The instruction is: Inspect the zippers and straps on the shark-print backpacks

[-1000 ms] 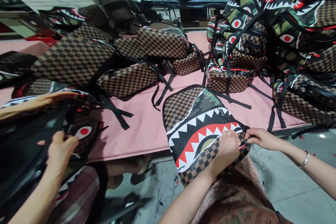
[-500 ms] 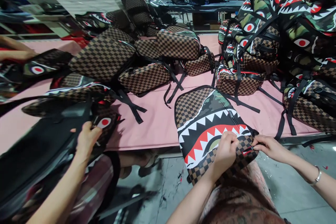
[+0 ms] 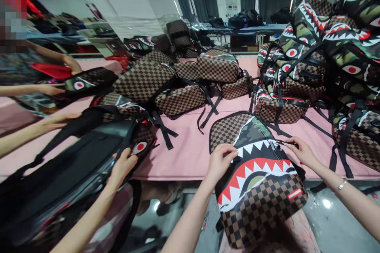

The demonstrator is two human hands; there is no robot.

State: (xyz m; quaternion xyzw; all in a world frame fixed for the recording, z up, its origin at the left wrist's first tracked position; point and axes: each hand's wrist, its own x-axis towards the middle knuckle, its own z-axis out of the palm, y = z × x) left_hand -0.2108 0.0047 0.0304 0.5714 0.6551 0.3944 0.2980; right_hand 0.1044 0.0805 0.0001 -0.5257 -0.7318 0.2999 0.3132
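A checkered backpack (image 3: 258, 178) with a shark-mouth print and a camouflage patch leans over the table's front edge, its lower end above my lap. My left hand (image 3: 221, 160) rests on its left side, fingertips pressed together at the white teeth; whether they pinch any fabric is too small to tell. At the upper right side of the bag, my right hand (image 3: 298, 150) pinches a thin dark zipper pull. A small red label (image 3: 295, 194) shows near the bag's lower right corner.
Checkered backpacks (image 3: 181, 100) lie across the pink table (image 3: 184, 162). A tall pile of camouflage shark bags (image 3: 308, 53) stands at the right. On the left, a person's hands (image 3: 123, 166) hold a black-backed bag (image 3: 80, 158); farther back another person handles a bag (image 3: 92, 79).
My left hand has moved from the bag's lower middle to its left side. My right hand has gone from the lower right corner up the side. The red label is now uncovered, and the view has shifted.
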